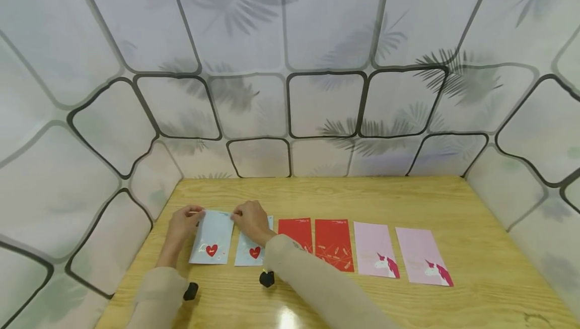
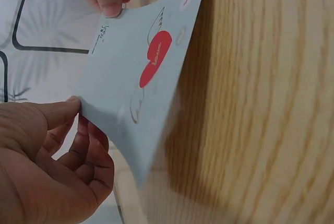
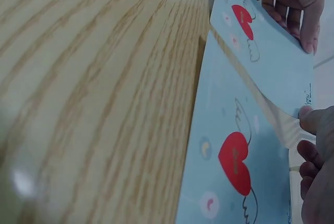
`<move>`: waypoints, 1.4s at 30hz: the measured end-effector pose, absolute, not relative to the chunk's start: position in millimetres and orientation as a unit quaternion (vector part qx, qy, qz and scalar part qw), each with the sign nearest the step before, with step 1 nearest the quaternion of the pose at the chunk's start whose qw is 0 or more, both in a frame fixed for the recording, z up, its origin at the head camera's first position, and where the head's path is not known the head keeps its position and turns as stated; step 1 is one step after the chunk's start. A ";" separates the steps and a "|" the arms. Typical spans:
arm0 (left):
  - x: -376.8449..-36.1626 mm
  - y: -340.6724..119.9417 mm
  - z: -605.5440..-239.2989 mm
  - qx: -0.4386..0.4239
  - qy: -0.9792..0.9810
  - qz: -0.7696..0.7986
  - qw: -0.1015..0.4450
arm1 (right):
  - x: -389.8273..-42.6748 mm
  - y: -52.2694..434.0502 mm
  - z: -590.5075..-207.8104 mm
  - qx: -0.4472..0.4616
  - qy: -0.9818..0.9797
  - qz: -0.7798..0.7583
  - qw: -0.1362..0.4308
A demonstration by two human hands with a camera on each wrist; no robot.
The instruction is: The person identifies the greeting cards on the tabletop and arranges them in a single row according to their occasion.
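L hand (image 1: 185, 222) pinches blue envelope (image 1: 212, 238) top corner at 11 o'clock | R hand (image 1: 250, 220) pinches 1 o'clock corner, raising top edge | second blue envelope (image 1: 254, 248) flat at 3 o'clock

Glossy wooden table (image 1: 476, 248), smooth paper envelope (image 1: 212, 238)

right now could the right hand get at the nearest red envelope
Probably yes. The right hand pinches the blue envelope, but the red envelope lies flat just beside its forearm with nothing on top; it would have to let go first.
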State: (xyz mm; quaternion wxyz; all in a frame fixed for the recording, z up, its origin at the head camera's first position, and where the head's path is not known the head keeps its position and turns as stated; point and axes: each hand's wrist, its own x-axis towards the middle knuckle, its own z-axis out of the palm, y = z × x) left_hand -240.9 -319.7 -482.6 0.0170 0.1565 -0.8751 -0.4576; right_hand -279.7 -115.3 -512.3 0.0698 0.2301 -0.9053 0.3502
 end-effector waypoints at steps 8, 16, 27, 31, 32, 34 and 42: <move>-246.0 -315.7 -490.9 0.168 -0.878 -0.447 0.020 | -281.0 -116.3 -518.4 0.236 -0.925 0.279 0.101; -240.9 -312.4 -495.8 0.151 -0.902 -0.403 0.034 | -280.0 -116.2 -524.1 0.239 -0.933 0.250 0.097; -242.0 -303.8 -500.3 0.170 -0.915 -0.363 0.038 | -280.5 -116.4 -526.9 0.235 -0.938 0.237 0.093; -245.3 -301.0 -502.1 0.178 -0.922 -0.342 0.033 | -280.5 -116.8 -525.2 0.232 -0.944 0.219 0.085; -246.3 -301.1 -502.5 0.178 -0.924 -0.337 0.033 | -280.7 -117.0 -524.9 0.232 -0.945 0.214 0.083; -247.2 -300.5 -502.8 0.176 -0.928 -0.328 0.035 | -281.0 -117.2 -524.7 0.233 -0.947 0.207 0.081; -240.5 -300.5 -502.0 0.171 -0.933 -0.313 0.048 | -280.4 -108.6 -522.9 0.245 -0.934 0.247 0.079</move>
